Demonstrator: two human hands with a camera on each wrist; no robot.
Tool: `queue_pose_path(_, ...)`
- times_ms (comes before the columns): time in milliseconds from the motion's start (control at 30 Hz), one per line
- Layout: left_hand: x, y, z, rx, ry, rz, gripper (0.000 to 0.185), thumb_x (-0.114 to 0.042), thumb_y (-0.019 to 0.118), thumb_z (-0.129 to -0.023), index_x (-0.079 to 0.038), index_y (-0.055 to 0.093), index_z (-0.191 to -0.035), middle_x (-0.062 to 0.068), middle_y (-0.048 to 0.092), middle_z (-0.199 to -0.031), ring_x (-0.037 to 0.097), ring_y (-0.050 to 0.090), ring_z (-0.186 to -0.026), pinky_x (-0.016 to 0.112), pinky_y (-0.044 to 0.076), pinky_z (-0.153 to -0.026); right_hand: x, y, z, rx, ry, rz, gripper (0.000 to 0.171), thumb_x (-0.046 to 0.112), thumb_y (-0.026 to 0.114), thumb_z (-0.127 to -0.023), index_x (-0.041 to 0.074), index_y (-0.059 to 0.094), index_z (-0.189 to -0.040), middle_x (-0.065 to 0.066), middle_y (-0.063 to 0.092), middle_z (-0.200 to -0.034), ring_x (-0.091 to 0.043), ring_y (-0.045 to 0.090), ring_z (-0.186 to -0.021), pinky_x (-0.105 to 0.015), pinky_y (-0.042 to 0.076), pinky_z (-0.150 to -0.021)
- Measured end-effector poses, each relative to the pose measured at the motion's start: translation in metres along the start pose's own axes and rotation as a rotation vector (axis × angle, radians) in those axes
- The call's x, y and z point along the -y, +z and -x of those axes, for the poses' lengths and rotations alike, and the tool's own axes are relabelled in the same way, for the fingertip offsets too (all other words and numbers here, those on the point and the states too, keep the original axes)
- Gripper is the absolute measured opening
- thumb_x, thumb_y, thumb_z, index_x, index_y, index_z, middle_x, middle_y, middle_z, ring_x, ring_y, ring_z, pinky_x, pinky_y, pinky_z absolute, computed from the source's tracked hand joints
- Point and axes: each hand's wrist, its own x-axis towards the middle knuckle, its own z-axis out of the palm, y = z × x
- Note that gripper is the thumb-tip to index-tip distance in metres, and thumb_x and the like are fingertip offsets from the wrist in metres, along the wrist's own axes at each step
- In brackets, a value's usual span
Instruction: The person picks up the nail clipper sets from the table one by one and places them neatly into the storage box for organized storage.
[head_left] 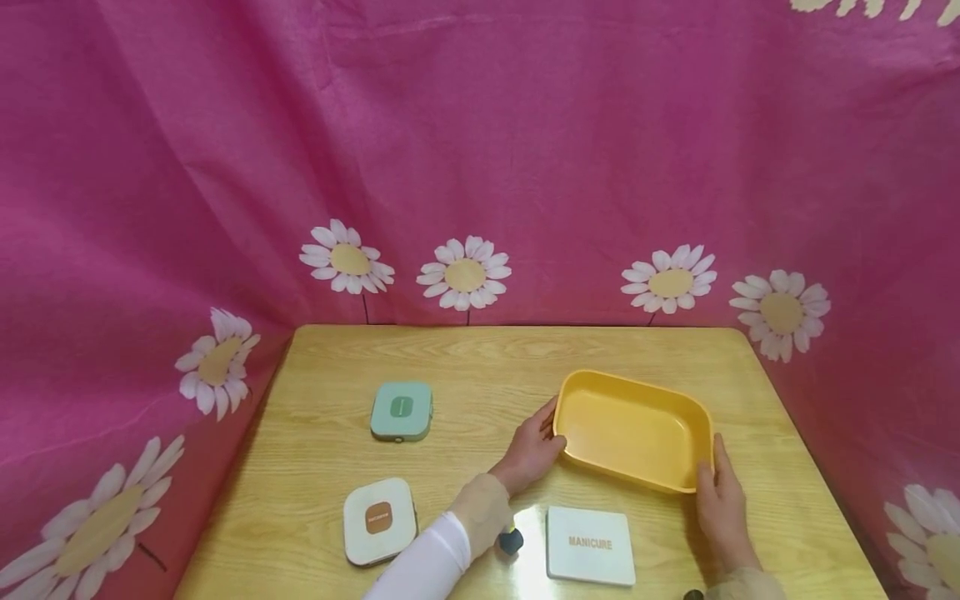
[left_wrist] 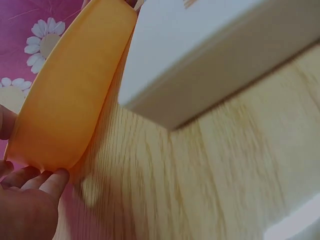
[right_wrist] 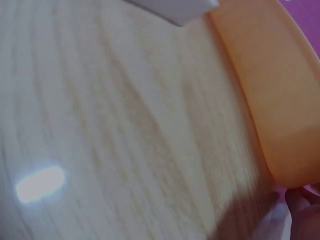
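While both hands [head_left: 534, 451] [head_left: 722, 500] hold the yellow tray [head_left: 633, 429] on the desk [head_left: 480, 367], fingers clamped on its ends, 3 cases [head_left: 402, 410] [head_left: 379, 520] [head_left: 590, 546] lie outside it.

left hand [head_left: 534, 450] fingers curled, right hand [head_left: 722, 496] likewise

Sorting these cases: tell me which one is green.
The green case, farthest back on the left; the other two, one with a brown label and one reading MANICURE, are white.
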Motion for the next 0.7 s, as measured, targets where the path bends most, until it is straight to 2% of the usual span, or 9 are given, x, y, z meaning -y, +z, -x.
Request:
queue_pose_path(133, 0.001, -0.008, 0.001, -0.014, 0.02, 0.008, 0.078, 0.0, 0.053, -0.092, -0.014, 0.032, -0.165, 0.009, 0.041, -0.165, 0.021, 0.044, -0.148, 0.033, 0.041, -0.116, 0.006, 0.004, -0.001, 0.017, -0.058, 0.084, 0.065, 0.03, 0.032, -0.114, 0.014, 0.001, -0.168, -0.014, 0.004, -0.174, -0.038, 0.008, -0.159, -0.051, 0.007, -0.128)
queue_pose_path(233, 0.001, -0.013, 0.002, -0.015, 0.014, 0.013, 0.079, 0.0, 0.053, -0.092, -0.014, 0.031, -0.166, 0.009, 0.04, -0.165, 0.021, 0.044, -0.148, 0.033, 0.04, -0.116, 0.008, 0.007, -0.004, 0.019, -0.077, 0.097, 0.064, 0.03, 0.033, -0.114, 0.016, 0.002, -0.169, -0.013, 0.005, -0.175, -0.038, 0.009, -0.159, -0.05, 0.008, -0.128)
queue_pose_path(433, -0.003, -0.019, 0.006, -0.024, 0.006, 0.016, 0.078, 0.0, 0.052, -0.092, -0.01, 0.029, -0.166, 0.012, 0.039, -0.166, 0.023, 0.043, -0.149, 0.033, 0.039, -0.117, 0.011, 0.013, -0.008, 0.033, -0.086, 0.097, 0.062, 0.028, 0.031, -0.114, 0.015, 0.003, -0.169, -0.016, 0.006, -0.174, -0.043, 0.012, -0.158, -0.049, 0.007, -0.129)
queue_pose_path(600, -0.001, -0.023, 0.007, -0.042, 0.004, -0.005, 0.077, -0.002, 0.054, -0.093, -0.011, 0.029, -0.166, 0.011, 0.04, -0.165, 0.022, 0.044, -0.148, 0.032, 0.04, -0.116, 0.014, 0.018, -0.01, 0.043, -0.048, 0.046, 0.061, 0.03, 0.031, -0.114, 0.019, 0.005, -0.169, -0.009, 0.006, -0.174, -0.039, 0.011, -0.158, -0.049, 0.008, -0.129)
queue_pose_path(700, 0.001, -0.026, 0.008, -0.05, 0.005, 0.004, 0.077, -0.002, 0.054, -0.093, -0.01, 0.028, -0.166, 0.011, 0.039, -0.166, 0.023, 0.043, -0.148, 0.033, 0.039, -0.116, 0.014, 0.021, -0.013, 0.04, -0.059, 0.057, 0.061, 0.03, 0.03, -0.114, 0.018, 0.006, -0.169, -0.01, 0.008, -0.174, -0.039, 0.013, -0.158, -0.046, 0.009, -0.129)
